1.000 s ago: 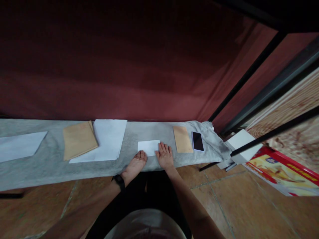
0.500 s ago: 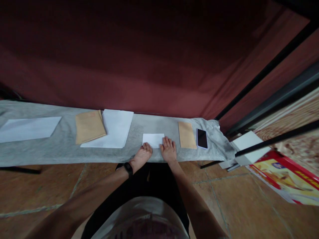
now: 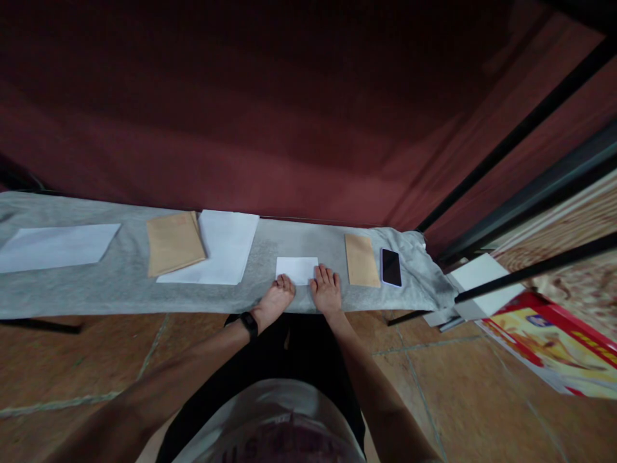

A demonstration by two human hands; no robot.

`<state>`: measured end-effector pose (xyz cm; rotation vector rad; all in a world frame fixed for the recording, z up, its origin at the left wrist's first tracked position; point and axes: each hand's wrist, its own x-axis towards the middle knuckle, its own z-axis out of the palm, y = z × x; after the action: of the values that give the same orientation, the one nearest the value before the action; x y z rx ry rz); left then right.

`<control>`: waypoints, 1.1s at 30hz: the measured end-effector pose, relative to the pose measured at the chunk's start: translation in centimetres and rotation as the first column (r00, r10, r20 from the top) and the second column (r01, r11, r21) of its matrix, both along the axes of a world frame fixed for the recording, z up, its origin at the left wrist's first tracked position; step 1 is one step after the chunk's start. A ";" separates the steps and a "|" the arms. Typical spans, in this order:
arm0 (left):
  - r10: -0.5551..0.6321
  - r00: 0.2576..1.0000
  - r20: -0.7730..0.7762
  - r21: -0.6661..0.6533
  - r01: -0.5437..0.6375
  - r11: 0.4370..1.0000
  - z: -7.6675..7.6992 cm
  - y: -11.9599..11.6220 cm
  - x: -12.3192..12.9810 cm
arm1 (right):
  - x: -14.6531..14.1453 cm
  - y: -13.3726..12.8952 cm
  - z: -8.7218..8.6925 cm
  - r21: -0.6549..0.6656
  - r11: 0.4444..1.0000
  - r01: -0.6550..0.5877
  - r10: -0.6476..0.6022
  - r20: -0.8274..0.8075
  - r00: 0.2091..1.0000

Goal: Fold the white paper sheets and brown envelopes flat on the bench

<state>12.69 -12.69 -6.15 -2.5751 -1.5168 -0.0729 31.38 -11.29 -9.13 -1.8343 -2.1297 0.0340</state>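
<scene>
R hand (image 3: pixel 326 293) fingers flat, slightly spread; L hand (image 3: pixel 276 299) fingers curled, can't tell if pinching. Btwn them: small white rectangular paper (image 3: pixel 297 270), right part of grey fabric cover (image 3: pixel 308 240). Vs 1s ago, I see only view shift; prob pausing.

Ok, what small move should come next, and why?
Perhaps have the bare right hand pinch the small white rectangular paper by its right edge: it lies flat, with that hand at that edge and the bare left hand at its near left corner.
</scene>
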 end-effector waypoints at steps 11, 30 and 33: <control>0.007 1.000 -0.016 -0.060 -0.008 0.998 0.8 0.2 -0.6 | 0.1 -0.2 0.2 0.024 1.000 -0.009 0.008 0.017 1.000; 0.000 0.967 0.254 -0.032 0.009 0.999 3.0 0.8 -2.9 | 1.2 -0.5 1.4 0.068 0.989 -0.132 0.146 -0.284 0.948; 0.014 0.922 0.388 -0.053 0.007 0.999 3.7 0.7 -3.6 | 1.5 -0.1 1.8 0.079 0.994 -0.076 0.105 -0.493 0.864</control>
<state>9.05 -11.99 -2.48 -2.7163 -1.6636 -0.5841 32.93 -11.38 -7.31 -1.4852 -1.8213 0.4189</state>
